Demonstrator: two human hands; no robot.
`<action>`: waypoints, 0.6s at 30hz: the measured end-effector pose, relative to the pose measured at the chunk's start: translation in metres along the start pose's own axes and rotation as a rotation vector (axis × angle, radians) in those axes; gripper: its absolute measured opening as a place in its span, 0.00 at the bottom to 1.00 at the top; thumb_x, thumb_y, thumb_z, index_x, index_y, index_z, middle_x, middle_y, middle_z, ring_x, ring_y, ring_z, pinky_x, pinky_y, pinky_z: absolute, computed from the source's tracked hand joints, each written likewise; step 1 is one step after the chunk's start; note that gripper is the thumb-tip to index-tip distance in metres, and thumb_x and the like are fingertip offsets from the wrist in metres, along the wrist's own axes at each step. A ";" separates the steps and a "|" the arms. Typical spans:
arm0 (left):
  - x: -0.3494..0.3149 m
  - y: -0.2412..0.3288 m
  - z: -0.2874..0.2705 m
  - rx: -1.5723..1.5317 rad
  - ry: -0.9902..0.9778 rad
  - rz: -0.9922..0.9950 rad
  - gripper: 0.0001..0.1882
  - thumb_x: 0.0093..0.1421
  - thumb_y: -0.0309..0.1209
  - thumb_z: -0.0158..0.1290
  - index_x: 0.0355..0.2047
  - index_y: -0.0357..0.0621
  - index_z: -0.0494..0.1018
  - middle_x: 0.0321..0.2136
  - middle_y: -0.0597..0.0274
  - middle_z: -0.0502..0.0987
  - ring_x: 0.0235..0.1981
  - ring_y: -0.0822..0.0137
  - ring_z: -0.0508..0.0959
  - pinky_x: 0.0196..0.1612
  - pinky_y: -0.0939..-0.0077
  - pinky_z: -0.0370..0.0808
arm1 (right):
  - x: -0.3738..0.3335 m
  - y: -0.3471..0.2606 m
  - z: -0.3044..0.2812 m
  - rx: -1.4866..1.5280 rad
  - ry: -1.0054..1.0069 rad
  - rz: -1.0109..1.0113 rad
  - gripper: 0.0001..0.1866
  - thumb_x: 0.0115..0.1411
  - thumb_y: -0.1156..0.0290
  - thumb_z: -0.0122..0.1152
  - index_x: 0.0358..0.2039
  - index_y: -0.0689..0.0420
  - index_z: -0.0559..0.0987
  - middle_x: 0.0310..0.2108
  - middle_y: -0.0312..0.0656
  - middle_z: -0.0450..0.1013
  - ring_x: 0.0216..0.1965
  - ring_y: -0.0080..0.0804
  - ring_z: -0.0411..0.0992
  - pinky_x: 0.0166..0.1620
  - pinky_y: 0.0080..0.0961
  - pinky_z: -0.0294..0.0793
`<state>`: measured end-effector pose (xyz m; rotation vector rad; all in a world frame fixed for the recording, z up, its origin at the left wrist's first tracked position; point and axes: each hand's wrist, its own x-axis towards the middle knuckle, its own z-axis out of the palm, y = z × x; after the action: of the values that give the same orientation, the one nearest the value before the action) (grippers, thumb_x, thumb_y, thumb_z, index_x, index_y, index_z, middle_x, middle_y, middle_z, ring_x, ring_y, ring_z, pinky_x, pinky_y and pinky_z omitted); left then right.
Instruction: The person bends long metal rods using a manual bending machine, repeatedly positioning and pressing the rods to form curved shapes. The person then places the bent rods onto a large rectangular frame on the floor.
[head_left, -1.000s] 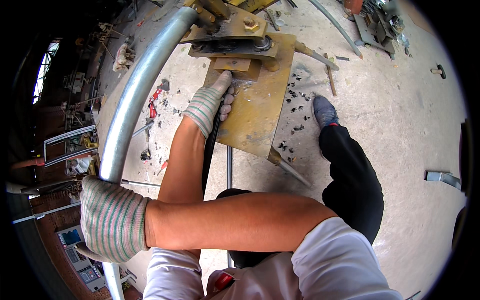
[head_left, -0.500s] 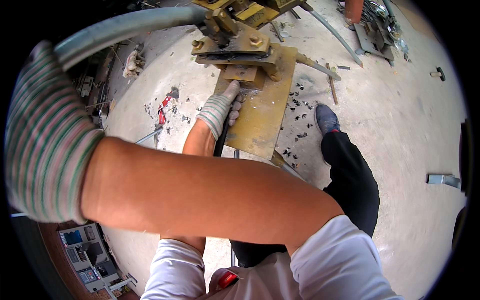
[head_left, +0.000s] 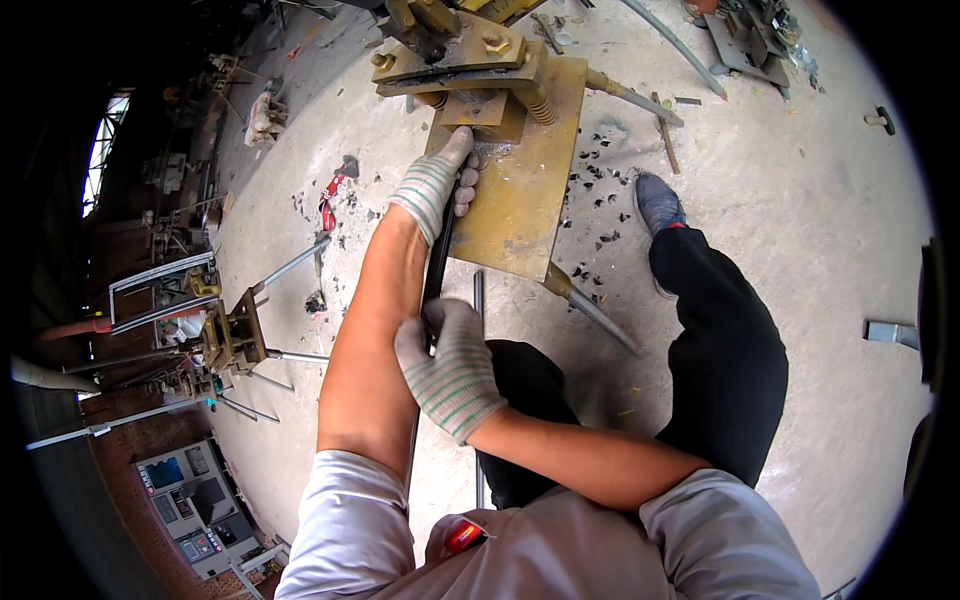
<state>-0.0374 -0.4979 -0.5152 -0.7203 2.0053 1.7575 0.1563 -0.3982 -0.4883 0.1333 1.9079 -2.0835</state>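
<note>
A hand-operated metal press [head_left: 455, 60] with bolts and springs stands on a yellowish steel plate [head_left: 515, 215]. My left hand [head_left: 440, 180], in a striped knit glove, grips a long black bar [head_left: 437, 260] right in front of the press's die block [head_left: 485, 115]. Its thumb touches the block's near face. Lower down, my right hand [head_left: 450, 370], gloved the same way, has its fingers curled around the bar close to my body. The bar's far end is hidden by my left hand and the block.
Dark scraps [head_left: 600, 200] lie on the concrete to the right of the plate, near my shoe [head_left: 660, 205]. Pipe legs [head_left: 600, 315] stick out from the stand. A red-handled tool [head_left: 328, 205] lies to the left, and a control panel [head_left: 195, 505] stands at the lower left.
My right hand has let go of the large curved pipe lever at the upper left and come down to the black bar. The lever has left that spot. My left hand stays at the block.
</note>
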 end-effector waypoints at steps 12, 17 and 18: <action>-0.006 0.003 -0.002 0.023 0.020 -0.001 0.24 0.67 0.58 0.56 0.30 0.50 0.72 0.19 0.73 0.69 0.15 0.76 0.65 0.17 0.80 0.64 | -0.040 0.096 0.069 -0.133 -0.364 0.482 0.27 0.65 0.57 0.66 0.55 0.63 0.71 0.45 0.49 0.78 0.42 0.34 0.76 0.45 0.35 0.77; -0.004 0.004 0.002 0.015 0.029 -0.005 0.25 0.66 0.59 0.57 0.30 0.50 0.72 0.19 0.72 0.70 0.15 0.76 0.66 0.18 0.80 0.64 | -0.051 0.137 0.105 0.758 -0.468 0.745 0.18 0.67 0.54 0.63 0.35 0.59 0.78 0.26 0.34 0.72 0.26 0.25 0.67 0.31 0.31 0.70; -0.002 0.004 0.001 0.015 0.021 -0.008 0.25 0.66 0.59 0.57 0.30 0.50 0.72 0.19 0.72 0.70 0.15 0.76 0.66 0.18 0.80 0.64 | -0.055 0.149 0.115 0.974 -0.440 0.758 0.19 0.67 0.54 0.63 0.32 0.59 0.79 0.22 0.32 0.71 0.24 0.23 0.66 0.29 0.30 0.68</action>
<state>-0.0382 -0.4962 -0.5116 -0.7442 2.0244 1.7356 0.2674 -0.5117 -0.6027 0.4688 0.3649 -2.0196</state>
